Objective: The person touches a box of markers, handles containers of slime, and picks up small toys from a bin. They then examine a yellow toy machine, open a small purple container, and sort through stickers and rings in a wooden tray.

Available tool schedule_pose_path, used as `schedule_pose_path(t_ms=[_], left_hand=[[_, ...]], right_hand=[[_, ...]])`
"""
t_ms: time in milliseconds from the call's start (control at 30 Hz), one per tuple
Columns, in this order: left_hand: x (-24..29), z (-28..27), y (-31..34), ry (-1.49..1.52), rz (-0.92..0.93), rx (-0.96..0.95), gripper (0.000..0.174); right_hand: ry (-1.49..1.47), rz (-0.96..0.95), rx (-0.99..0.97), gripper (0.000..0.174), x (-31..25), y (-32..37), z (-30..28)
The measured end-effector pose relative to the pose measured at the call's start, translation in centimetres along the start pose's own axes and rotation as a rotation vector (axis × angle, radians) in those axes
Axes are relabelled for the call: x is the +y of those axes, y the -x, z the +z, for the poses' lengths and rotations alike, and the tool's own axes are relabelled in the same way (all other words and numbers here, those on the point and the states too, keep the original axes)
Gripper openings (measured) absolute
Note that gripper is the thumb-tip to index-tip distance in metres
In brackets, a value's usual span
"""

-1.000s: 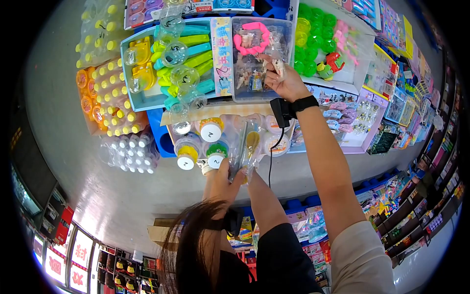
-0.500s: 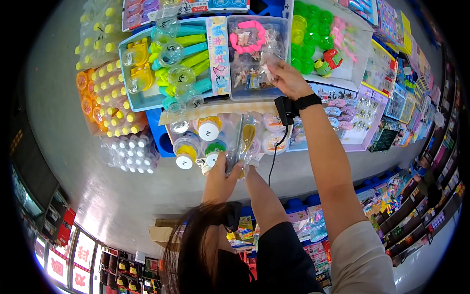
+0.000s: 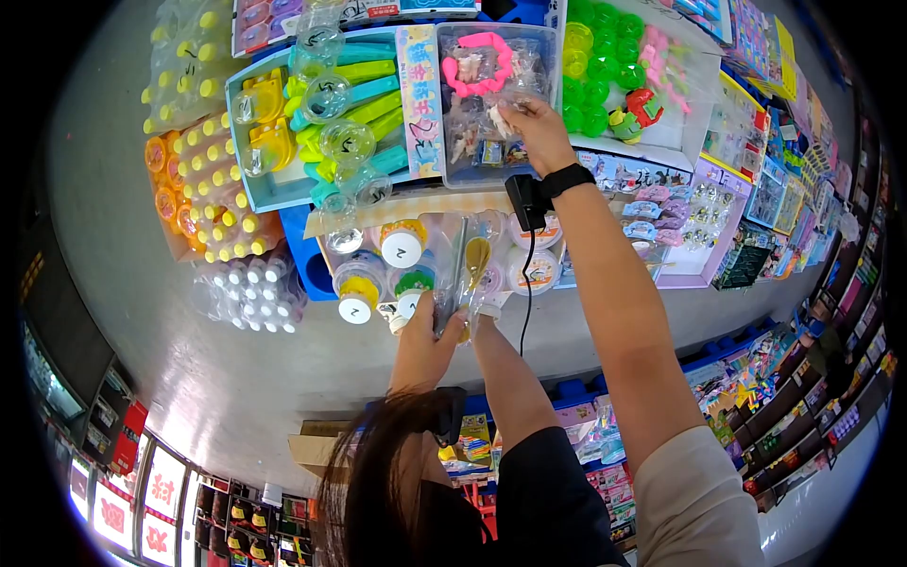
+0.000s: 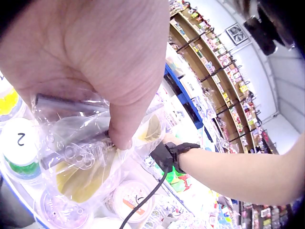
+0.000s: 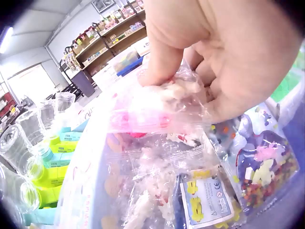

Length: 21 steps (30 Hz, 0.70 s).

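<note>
My left hand [image 3: 425, 345] grips a clear plastic packet [image 4: 86, 179] with a flat golden-yellow piece and a grey stick inside; the thumb presses on its film. The packet is over several lidded jars. My right hand [image 5: 228, 52] pinches a small clear wrapper [image 5: 176, 98] with a whitish figure in it, seen also in the head view under the right fingers [image 3: 529, 111]. This hand is over a grey plastic bin [image 3: 501, 185] of similar wrapped figures. A pink beaded ring [image 3: 504, 62] lies in the bin, and a blue-edged labelled packet [image 5: 205, 202] lies nearer.
Left of the bin is a light-blue box [image 3: 283, 204] with green and turquoise toys; clear cups [image 3: 346, 142] stand before it. Right of it, green balls [image 3: 605, 57] fill a white box. A black cable [image 3: 525, 312] hangs from the right wrist camera [image 3: 525, 200]. Jars [image 3: 402, 248] stand in front.
My right hand has shifted left and a little farther away over the bin, with the small wrapped figure in its fingers. The left hand stays nearly in place, still holding its packet.
</note>
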<state>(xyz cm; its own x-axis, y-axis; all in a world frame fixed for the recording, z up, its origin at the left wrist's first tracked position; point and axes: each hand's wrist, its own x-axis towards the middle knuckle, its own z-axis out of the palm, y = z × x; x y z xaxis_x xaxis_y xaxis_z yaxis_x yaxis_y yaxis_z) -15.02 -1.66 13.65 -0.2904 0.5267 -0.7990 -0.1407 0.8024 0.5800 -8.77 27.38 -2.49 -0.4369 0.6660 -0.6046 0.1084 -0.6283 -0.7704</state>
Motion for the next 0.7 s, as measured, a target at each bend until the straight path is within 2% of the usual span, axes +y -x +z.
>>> schedule_pose_path(t_ms=[200,300,500,700], left_hand=[[-0.3,0.0,0.0,0.008,-0.002,0.001,0.026],[-0.5,0.0,0.0,0.0,-0.008,-0.002,0.026],[-0.7,-0.1,0.0,-0.007,-0.008,-0.005,0.027],[-0.4,-0.2,0.2,-0.03,-0.041,-0.014,0.026]], right_hand=[[-0.197,0.166,0.002,0.04,-1.2,1.7,0.6],[-0.203,0.117,-0.047,0.041,-1.3,2.1,1.2],[-0.047,0.161,-0.052,0.024,0.7,0.3,-0.4],[0.049,0.191,-0.087,0.027,0.6,-0.2,-0.2]])
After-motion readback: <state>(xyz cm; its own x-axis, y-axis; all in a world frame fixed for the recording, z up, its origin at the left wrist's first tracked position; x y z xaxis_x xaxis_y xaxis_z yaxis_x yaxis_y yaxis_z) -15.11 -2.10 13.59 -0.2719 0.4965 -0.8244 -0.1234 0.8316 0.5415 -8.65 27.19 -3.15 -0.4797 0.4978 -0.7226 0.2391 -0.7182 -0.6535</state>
